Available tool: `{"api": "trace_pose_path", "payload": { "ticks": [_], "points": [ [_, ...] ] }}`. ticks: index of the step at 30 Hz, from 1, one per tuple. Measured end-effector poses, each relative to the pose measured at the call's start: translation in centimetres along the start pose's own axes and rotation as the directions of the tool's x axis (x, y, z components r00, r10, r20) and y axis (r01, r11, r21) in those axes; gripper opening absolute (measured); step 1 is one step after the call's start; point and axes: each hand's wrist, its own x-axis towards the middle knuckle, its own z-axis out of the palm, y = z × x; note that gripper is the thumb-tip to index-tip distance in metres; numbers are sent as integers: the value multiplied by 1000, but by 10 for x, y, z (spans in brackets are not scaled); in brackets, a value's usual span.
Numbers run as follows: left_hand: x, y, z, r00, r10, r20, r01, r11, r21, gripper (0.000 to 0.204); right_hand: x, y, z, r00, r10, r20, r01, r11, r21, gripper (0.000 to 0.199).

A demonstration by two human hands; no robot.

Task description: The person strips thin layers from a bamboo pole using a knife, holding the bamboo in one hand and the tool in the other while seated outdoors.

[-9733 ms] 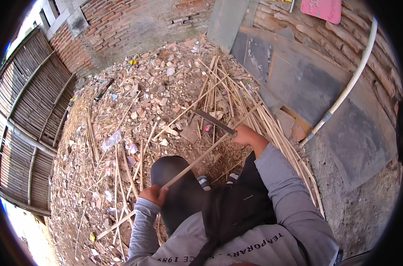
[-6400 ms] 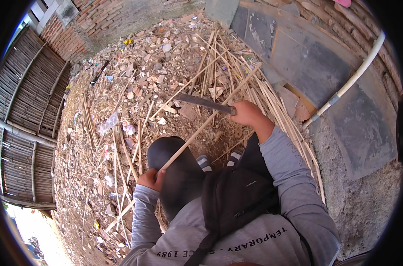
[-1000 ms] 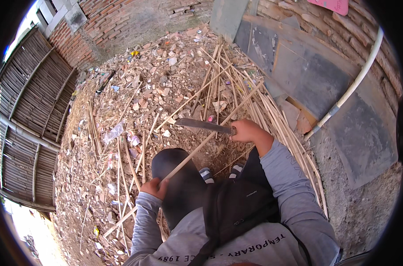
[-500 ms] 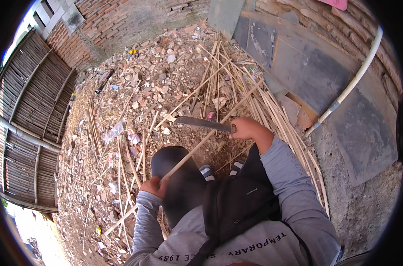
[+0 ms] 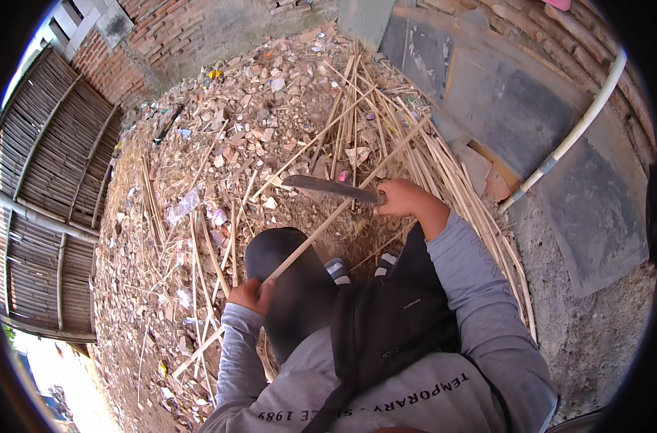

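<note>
I am looking down on a long, thin bamboo stick (image 5: 321, 231), pale tan and straight, running on a slant from low on the left up toward the upper right. My left hand (image 5: 250, 294) is gripping its lower part, the grip closed tight around the stick just above a dark trouser knee (image 5: 289, 281). My right hand (image 5: 404, 198) is holding a big knife (image 5: 332, 187) by the handle, the grip fully wrapped, with the flat grey blade pointing left and lying across the stick near its middle. I cannot tell whether the blade edge is touching the stick or sitting just over it. The upper end of the stick is blending into a heap of similar bamboo strips (image 5: 386, 137) by the wall, so its tip is hard to pick out. The knife handle is hidden inside the fist. Two striped shoes (image 5: 357, 267) are partly showing below the blade, amid broken brick rubble (image 5: 227, 144) on the ground.
</note>
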Motion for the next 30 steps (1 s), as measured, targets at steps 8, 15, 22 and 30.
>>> {"api": "trace_pose_path", "payload": {
  "ticks": [8, 15, 22, 30],
  "points": [
    [1, -1, 1, 1000, -9, 29, 9, 1000, 3, 46, 4, 8, 6, 999, -31, 8, 31, 999, 12, 40],
    [1, -2, 1, 1000, -2, 20, 2, 1000, 9, 46, 5, 9, 8, 998, -44, -35, 45, 999, 14, 42],
    [3, 0, 1, 999, -17, 37, 17, 1000, 13, 45, 4, 7, 5, 999, -47, -14, 48, 998, 40, 41],
    [3, -2, 2, 999, -23, 37, 22, 1000, 14, 44, 5, 8, 4, 999, -40, 20, 39, 999, 30, 44]
  ]
}}
